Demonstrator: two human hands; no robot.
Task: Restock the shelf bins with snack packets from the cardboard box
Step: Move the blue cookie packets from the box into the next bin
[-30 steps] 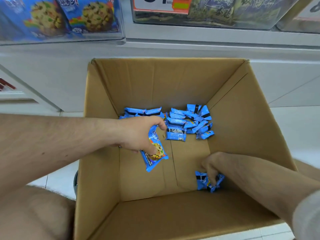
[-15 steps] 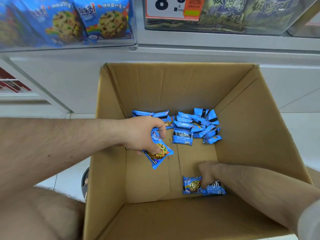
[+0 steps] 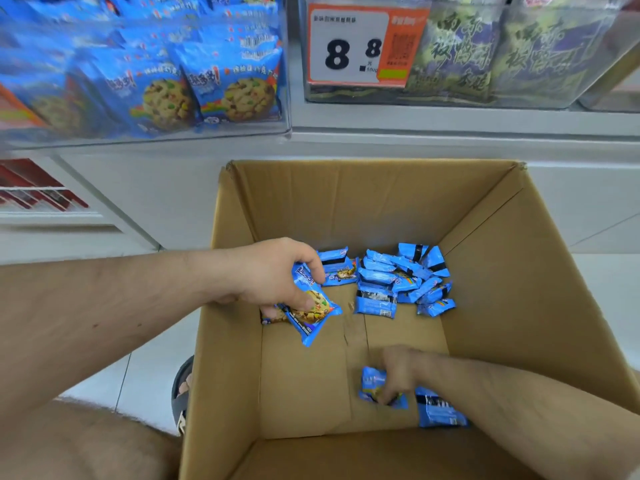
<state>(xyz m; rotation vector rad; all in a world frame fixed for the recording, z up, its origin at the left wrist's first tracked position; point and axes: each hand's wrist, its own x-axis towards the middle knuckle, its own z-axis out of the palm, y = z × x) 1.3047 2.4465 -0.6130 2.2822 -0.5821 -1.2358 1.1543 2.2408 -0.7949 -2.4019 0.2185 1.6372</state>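
Note:
An open cardboard box [image 3: 540,271] stands on the floor below the shelf. Several blue cookie packets [image 3: 398,277] lie piled at its far end. My left hand [image 3: 270,271] reaches in over the left wall and grips a couple of blue packets [image 3: 313,311]. My right hand [image 3: 398,372] is low near the box's front, fingers curled round one blue packet [image 3: 374,384]. Another packet [image 3: 440,410] lies beside my right forearm. Above left, a clear shelf bin [image 3: 145,133] holds the same blue cookie packets.
A second clear bin [image 3: 485,102] with green and purple packets and an orange-and-white price tag [image 3: 360,50] sits above right. A white shelf base runs behind the box. My sandalled foot [image 3: 181,389] and knee lie left of the box on the tiled floor.
My view tilted upward, showing more of the shelf bins. My right hand closed its fingers on the packet near the front. My left hand keeps its packets at about the same place.

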